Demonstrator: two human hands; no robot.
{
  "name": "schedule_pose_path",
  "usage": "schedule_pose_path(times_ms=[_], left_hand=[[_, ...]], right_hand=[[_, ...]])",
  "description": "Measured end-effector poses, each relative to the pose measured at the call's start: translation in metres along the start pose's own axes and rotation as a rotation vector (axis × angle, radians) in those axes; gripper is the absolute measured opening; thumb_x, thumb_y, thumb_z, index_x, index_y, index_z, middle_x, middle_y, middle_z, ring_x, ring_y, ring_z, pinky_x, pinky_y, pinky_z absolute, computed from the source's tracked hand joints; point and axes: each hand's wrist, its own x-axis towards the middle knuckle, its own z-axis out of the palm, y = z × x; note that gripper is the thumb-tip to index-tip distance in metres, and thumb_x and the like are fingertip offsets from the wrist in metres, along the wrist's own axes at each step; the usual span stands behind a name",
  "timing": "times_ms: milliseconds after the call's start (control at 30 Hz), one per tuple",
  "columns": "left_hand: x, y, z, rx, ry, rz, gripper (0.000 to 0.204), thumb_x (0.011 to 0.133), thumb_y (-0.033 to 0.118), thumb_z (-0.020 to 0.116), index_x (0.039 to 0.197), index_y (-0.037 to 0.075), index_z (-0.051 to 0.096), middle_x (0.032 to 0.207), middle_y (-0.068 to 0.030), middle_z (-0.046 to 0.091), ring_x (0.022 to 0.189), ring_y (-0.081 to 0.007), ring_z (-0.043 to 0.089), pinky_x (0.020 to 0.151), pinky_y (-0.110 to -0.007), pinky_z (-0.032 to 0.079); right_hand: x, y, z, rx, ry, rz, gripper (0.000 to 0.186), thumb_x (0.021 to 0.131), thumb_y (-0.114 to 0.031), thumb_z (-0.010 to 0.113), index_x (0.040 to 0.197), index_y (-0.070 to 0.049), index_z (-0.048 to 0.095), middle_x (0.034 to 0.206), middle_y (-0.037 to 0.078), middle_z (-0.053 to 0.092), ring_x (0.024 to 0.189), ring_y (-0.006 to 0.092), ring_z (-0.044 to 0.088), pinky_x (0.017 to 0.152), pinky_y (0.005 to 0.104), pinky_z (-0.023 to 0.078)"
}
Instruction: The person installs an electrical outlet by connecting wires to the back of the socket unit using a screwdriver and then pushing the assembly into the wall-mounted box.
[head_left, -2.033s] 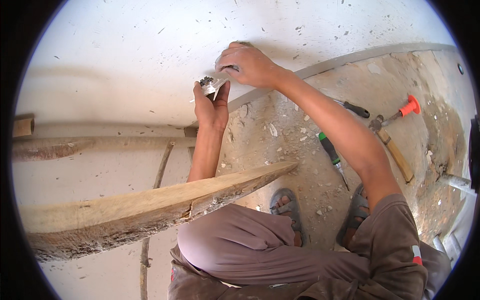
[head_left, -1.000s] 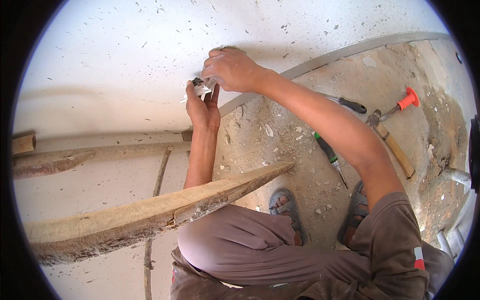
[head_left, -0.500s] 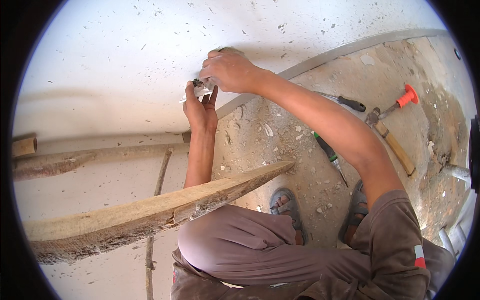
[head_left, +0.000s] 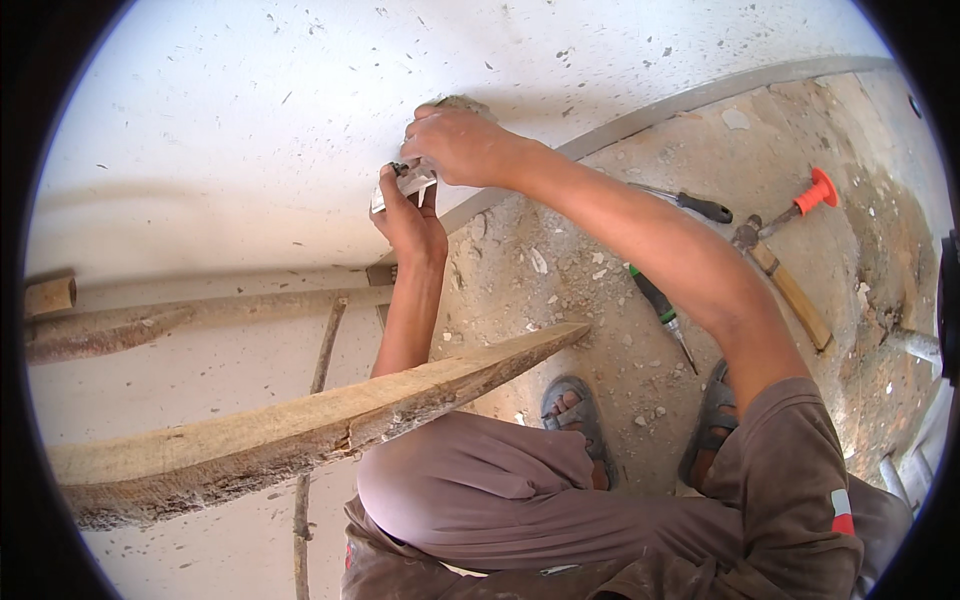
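Note:
My left hand [head_left: 413, 222] is closed around a small white wall plate [head_left: 408, 184], which looks like an electrical fitting with dark parts on its back. It holds the plate close to the white wall [head_left: 250, 120], tilted. My right hand [head_left: 455, 147] reaches across from the right with bent fingers, at the inner side of the plate. Whatever those fingers pinch is hidden behind them. Just beyond my right knuckles is a rough, broken-out hole [head_left: 464, 103] in the wall.
A thick wooden plank [head_left: 330, 410] slants over my left forearm and knee. On the rubble-strewn floor [head_left: 540, 300] lie a green-black screwdriver [head_left: 655, 300], a black-handled screwdriver [head_left: 703, 207], a hammer [head_left: 790, 290] and a chisel with a red guard [head_left: 815, 193]. Poles [head_left: 230, 308] lie at the left.
My left hand has shifted slightly right and turned, so the white plate now tilts and shows more of its face. My right hand has barely moved.

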Motion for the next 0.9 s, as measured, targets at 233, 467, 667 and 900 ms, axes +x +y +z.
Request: schedule_pose_path(times_ms=[233,467,667,900], left_hand=[[0.004,0.01,-0.003,-0.112,0.015,-0.179,0.03,0.097,0.026,0.06,0.114,0.003,0.053,0.115,-0.0096,0.057,0.105,-0.0226,0.06,0.091,-0.04,0.058],[0.004,0.015,-0.001,-0.058,-0.007,-0.168,0.032,0.098,0.026,0.057,0.114,0.0,0.051,0.118,-0.0132,0.052,0.11,-0.0275,0.058,0.097,-0.041,0.055],[0.002,0.013,-0.004,-0.044,-0.069,-0.084,0.03,0.098,0.024,0.058,0.115,0.001,0.052,0.118,-0.0116,0.054,0.108,-0.0239,0.058,0.094,-0.04,0.054],[-0.013,-0.002,0.015,0.056,0.116,0.113,0.034,0.097,0.025,0.059,0.119,0.002,0.049,0.122,-0.0119,0.052,0.11,-0.0239,0.057,0.094,-0.04,0.054]], right_hand=[[0.0,-0.005,-0.004,-0.077,-0.023,-0.005,0.022,0.079,0.0,0.06,0.096,-0.008,0.072,0.095,0.005,0.067,0.103,0.0248,0.06,0.095,0.0403,0.048],[-0.003,0.002,0.002,-0.099,0.034,-0.05,0.018,0.082,-0.006,0.061,0.096,-0.009,0.071,0.097,0.004,0.068,0.107,0.0244,0.06,0.1,0.0409,0.046],[-0.001,0.001,0.002,-0.103,0.037,-0.052,0.018,0.082,-0.008,0.062,0.096,-0.009,0.071,0.096,0.004,0.067,0.107,0.024,0.059,0.098,0.0412,0.047],[0.0,0.002,-0.003,-0.042,-0.011,-0.058,0.017,0.081,-0.006,0.062,0.095,-0.008,0.071,0.095,0.004,0.066,0.103,0.0242,0.058,0.093,0.0398,0.049]])
